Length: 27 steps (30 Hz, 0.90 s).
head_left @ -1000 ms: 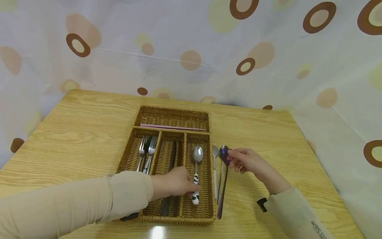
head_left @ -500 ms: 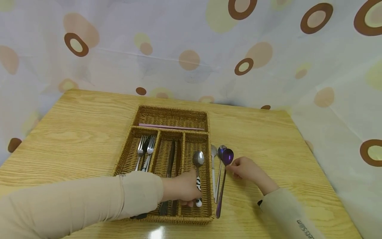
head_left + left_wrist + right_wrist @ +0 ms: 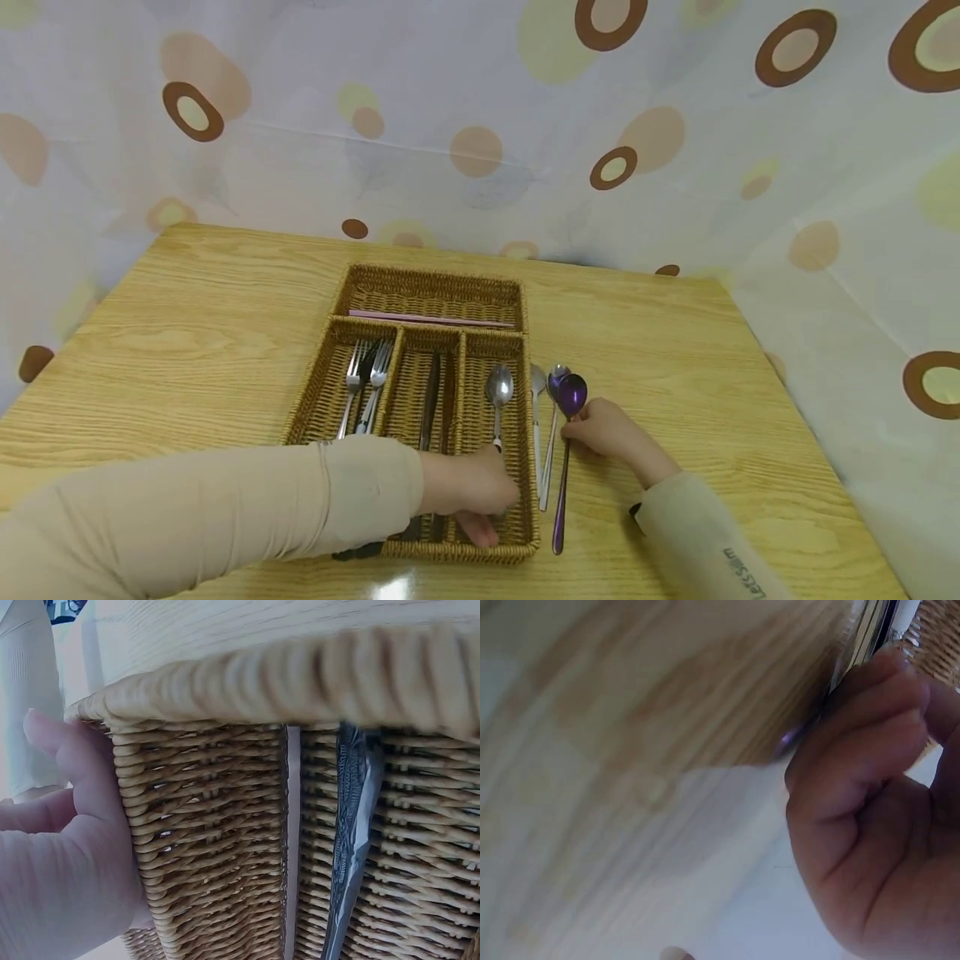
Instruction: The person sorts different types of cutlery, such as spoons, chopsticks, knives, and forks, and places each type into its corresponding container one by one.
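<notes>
My left hand (image 3: 480, 490) is in the right-hand compartment of the wicker cutlery tray (image 3: 531, 354), over the handle of a metal spoon (image 3: 499, 385) with a black-and-white handle. Its fingers on that handle are hidden; in the left wrist view the hand lies against a woven divider (image 3: 202, 832). To the right of the tray, my right hand (image 3: 606, 433) pinches a long purple spoon (image 3: 572, 393) just below its bowl. A silver spoon (image 3: 557, 375) and a white-handled spoon (image 3: 537, 380) lie between the purple spoon and the tray.
Several forks (image 3: 355, 375) lie in the tray's left compartment and dark knives (image 3: 431, 400) in the middle one. Pink chopsticks (image 3: 431, 318) lie across the back compartment. A patterned cloth (image 3: 420, 125) hangs behind the wooden table (image 3: 225, 333).
My left hand has moved right and toward me over the spoon's handle; that spoon has shifted slightly. My right hand has moved down to the purple spoon's neck, and its handle end has swung right.
</notes>
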Each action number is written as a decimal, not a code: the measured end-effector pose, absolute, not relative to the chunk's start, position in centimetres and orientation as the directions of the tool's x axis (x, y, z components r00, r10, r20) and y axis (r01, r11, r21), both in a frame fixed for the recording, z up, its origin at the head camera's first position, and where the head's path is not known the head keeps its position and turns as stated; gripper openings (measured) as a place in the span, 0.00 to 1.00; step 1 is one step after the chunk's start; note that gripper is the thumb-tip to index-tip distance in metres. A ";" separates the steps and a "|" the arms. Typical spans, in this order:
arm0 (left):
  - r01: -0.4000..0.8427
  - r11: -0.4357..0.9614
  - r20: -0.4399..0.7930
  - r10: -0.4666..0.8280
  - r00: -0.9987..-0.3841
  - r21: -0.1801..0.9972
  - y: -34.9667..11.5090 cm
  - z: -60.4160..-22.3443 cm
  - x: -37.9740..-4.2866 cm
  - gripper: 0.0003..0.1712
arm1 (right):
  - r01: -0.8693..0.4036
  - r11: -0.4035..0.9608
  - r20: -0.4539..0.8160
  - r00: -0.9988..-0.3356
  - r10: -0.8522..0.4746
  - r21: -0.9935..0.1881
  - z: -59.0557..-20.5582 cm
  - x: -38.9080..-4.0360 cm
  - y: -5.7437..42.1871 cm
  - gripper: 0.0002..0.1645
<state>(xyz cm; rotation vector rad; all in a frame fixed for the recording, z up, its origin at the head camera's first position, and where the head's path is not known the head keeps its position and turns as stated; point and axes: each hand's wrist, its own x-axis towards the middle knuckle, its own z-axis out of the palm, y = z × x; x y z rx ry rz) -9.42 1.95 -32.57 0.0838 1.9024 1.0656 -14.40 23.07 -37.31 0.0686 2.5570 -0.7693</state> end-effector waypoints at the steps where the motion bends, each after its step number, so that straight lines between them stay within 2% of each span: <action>1: -0.348 0.623 -0.686 0.453 -0.569 0.701 2.0 -32.6 -9.4 0.39 | 0.178 0.832 -0.459 -0.883 -0.100 -0.525 -37.4 -14.4 23.3 0.18; 8: -0.312 0.636 -0.693 0.526 -0.493 0.705 1.7 -32.6 -9.4 0.34 | 0.206 0.768 -0.530 -0.825 -0.197 -0.606 -36.8 -14.6 24.5 0.15; 15: -0.314 0.608 -0.673 0.554 -0.490 0.729 1.4 -32.3 -9.4 0.09 | 0.214 0.731 -0.541 -0.805 -0.245 -0.648 -35.0 -15.0 24.6 0.16; 17: -0.298 0.610 -0.666 0.559 -0.494 0.734 1.3 -32.2 -9.4 0.08 | 0.218 0.712 -0.543 -0.797 -0.265 -0.667 -34.6 -15.0 24.6 0.16; 20: -0.258 0.624 -0.654 0.565 -0.504 0.738 1.1 -32.0 -9.6 0.17 | 0.222 0.687 -0.542 -0.789 -0.291 -0.692 -33.8 -15.0 24.3 0.18; 23: -0.240 0.615 -0.630 0.560 -0.538 0.751 0.8 -31.7 -9.7 0.23 | 0.213 0.667 -0.531 -0.785 -0.318 -0.714 -33.1 -14.9 23.9 0.19; 25: -0.229 0.592 -0.598 0.557 -0.576 0.773 0.6 -31.5 -9.7 0.21 | 0.206 0.655 -0.523 -0.785 -0.333 -0.727 -32.7 -14.9 23.6 0.19; 27: -0.215 0.563 -0.559 0.558 -0.613 0.798 0.3 -31.4 -9.7 0.15 | 0.202 0.644 -0.517 -0.782 -0.347 -0.738 -32.4 -14.9 23.3 0.19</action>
